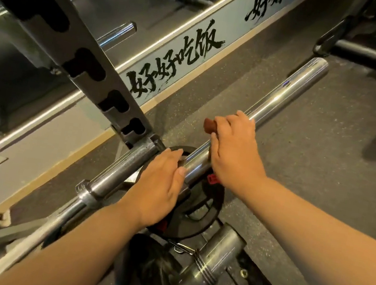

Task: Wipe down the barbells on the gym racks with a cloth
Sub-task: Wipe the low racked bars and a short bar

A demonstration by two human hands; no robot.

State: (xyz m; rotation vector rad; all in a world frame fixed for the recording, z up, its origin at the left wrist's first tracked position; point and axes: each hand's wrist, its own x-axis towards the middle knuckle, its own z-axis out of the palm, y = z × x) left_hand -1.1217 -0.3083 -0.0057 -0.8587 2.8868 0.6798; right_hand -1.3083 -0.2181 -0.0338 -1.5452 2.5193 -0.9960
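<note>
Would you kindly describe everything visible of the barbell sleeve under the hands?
The barbell sleeve is a smooth, shiny, chrome-looking tube, running diagonally from a black weight plate up to its free end at upper right. The right hand curls over it, pressing a reddish-brown cloth against it; the left hand lies flat near the plate, thumb touching the metal.

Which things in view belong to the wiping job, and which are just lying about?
In use: barbell, cloth gripped by the right hand, left hand resting on the barbell, rack.
Just there: weight plate, second bar end in the foreground, lettered strip.
</note>
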